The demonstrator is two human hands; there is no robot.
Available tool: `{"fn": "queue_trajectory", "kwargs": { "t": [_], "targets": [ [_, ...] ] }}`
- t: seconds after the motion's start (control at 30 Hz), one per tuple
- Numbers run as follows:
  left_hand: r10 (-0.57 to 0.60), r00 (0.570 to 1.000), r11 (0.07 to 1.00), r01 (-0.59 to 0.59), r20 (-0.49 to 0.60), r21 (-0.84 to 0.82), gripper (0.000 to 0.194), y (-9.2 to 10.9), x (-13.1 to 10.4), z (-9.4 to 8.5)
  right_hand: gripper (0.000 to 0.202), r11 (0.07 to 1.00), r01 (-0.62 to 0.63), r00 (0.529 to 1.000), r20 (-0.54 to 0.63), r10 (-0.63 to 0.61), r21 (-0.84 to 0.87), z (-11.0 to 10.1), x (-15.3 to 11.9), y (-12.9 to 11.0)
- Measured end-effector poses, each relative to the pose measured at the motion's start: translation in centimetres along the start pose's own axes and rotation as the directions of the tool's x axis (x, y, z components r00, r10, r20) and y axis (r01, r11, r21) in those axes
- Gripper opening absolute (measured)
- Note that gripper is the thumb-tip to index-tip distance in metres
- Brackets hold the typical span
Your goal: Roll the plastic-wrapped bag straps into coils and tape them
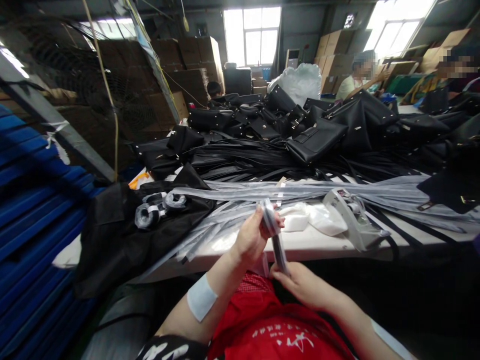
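My left hand (252, 234) is closed around a black strap in clear plastic wrap (277, 247), part of it looped over the fingers. Lower down, my right hand (294, 280) pinches the same strap near my lap. Just beyond my hands, many plastic-wrapped straps (232, 192) lie lengthwise across the white table (262, 255). To the left, rolled-up wrapped straps (148, 212) rest on a black cloth-like sheet (112, 240).
A grey-white device (348, 217), perhaps a tape dispenser, stands right of my hands beside white plastic packets (311, 217). Black bags (318, 140) pile up behind. Blue stacked panels (33, 215) and a metal post (75, 130) flank the left. A co-worker (360, 75) sits across.
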State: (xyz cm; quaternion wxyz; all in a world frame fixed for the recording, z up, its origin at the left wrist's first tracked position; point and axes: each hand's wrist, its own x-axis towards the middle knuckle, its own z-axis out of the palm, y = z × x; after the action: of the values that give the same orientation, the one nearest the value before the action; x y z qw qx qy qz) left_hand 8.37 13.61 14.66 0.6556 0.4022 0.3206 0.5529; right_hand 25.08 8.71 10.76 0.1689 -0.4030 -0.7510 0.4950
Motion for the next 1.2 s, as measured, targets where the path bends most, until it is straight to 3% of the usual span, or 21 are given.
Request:
{"fn": "queue_trajectory", "kwargs": {
  "t": [0.07, 0.1, 0.17, 0.27, 0.33, 0.4, 0.53, 0.6, 0.67, 0.73, 0.83, 0.9, 1.0, 1.07, 1.1, 1.2],
  "targets": [
    [0.151, 0.985, 0.896, -0.172, 0.082, 0.411, 0.05, -1.8, 0.1, -0.3, 0.043, 0.989, -0.024, 0.995, 0.095, 0.01, 0.146, 1.0, 0.1, -0.3],
    [0.176, 0.97, 0.772, -0.242, 0.169, 0.587, 0.049, -2.6, 0.0, -0.7, 0.045, 0.972, -0.045, 0.993, 0.112, 0.019, 0.23, 1.0, 0.0, -0.4],
    [0.145, 0.931, 0.503, -0.362, 0.336, 0.785, 0.05, -3.7, -0.4, -1.8, 0.046, 0.928, -0.083, 0.992, 0.123, 0.041, 0.363, 0.3, -0.4, -0.4],
    [0.118, 0.879, 0.231, -0.477, 0.462, 0.848, 0.052, -4.1, -1.0, -3.2, 0.042, 0.878, -0.132, 0.985, 0.156, 0.067, 0.46, -1.4, -1.1, -0.1],
    [0.105, 0.851, 0.134, -0.525, 0.515, 0.84, 0.054, -3.8, -1.1, -3.6, 0.04, 0.836, -0.199, 0.973, 0.207, 0.105, 0.512, -2.2, -1.4, 0.2],
    [0.058, 0.816, 0.097, -0.578, 0.575, 0.81, 0.055, -3.3, -1.2, -3.7, 0.039, 0.797, -0.264, 0.949, 0.296, 0.112, 0.543, -2.8, -1.9, 0.5],
    [-0.046, 0.752, 0.107, -0.651, 0.657, 0.752, 0.057, -2.5, -1.5, -3.5, 0.042, 0.761, -0.363, 0.843, 0.537, 0.022, 0.538, -4.2, -3.5, 0.3],
    [-0.056, 0.765, 0.093, -0.636, 0.642, 0.766, 0.057, -2.3, -1.6, -3.4, 0.038, 0.83, -0.313, 0.842, 0.539, 0.018, 0.462, -4.7, -4.1, -0.2],
    [-0.052, 0.799, 0.072, -0.596, 0.6, 0.8, 0.058, -2.3, -1.5, -3.3, 0.029, 0.953, -0.171, 0.912, 0.407, 0.057, 0.25, -4.8, -4.4, -0.7],
    [-0.059, 0.845, 0.088, -0.526, 0.531, 0.846, 0.059, -2.3, -1.3, -3.1, 0.022, 0.994, -0.089, 0.975, 0.197, 0.101, -0.07, -4.6, -4.2, -0.9],
    [-0.153, 0.899, 0.206, -0.376, 0.41, 0.903, 0.058, -2.3, -1.0, -2.9, 0.025, 0.9, -0.127, 0.991, -0.022, 0.13, -0.417, -4.5, -3.7, -0.6],
    [-0.292, 0.887, 0.357, -0.245, 0.357, 0.901, 0.059, -1.9, -1.1, -2.9, 0.031, 0.859, -0.119, 0.993, -0.047, 0.111, -0.499, -4.7, -3.4, -0.3],
    [-0.505, 0.762, 0.654, 0.031, 0.406, 0.756, 0.062, -1.0, -1.7, -3.1, 0.038, 0.91, -0.078, 0.996, 0.004, 0.087, -0.408, -5.1, -3.5, -0.4],
    [-0.564, 0.661, 0.779, 0.227, 0.495, 0.584, 0.067, -0.6, -2.2, -3.1, 0.048, 0.97, -0.082, 0.991, 0.084, 0.104, -0.229, -4.9, -3.7, -0.7],
    [-0.567, 0.632, 0.81, 0.311, 0.528, 0.497, 0.069, -0.6, -2.5, -3.1, 0.054, 0.987, -0.088, 0.987, 0.125, 0.105, -0.133, -4.5, -3.7, -0.8],
    [-0.536, 0.642, 0.837, 0.489, 0.548, 0.246, 0.074, -1.4, -3.3, -2.6, 0.063, 0.993, -0.071, 0.992, 0.114, 0.06, 0.095, -2.4, -3.4, -1.0]
  ]
}}
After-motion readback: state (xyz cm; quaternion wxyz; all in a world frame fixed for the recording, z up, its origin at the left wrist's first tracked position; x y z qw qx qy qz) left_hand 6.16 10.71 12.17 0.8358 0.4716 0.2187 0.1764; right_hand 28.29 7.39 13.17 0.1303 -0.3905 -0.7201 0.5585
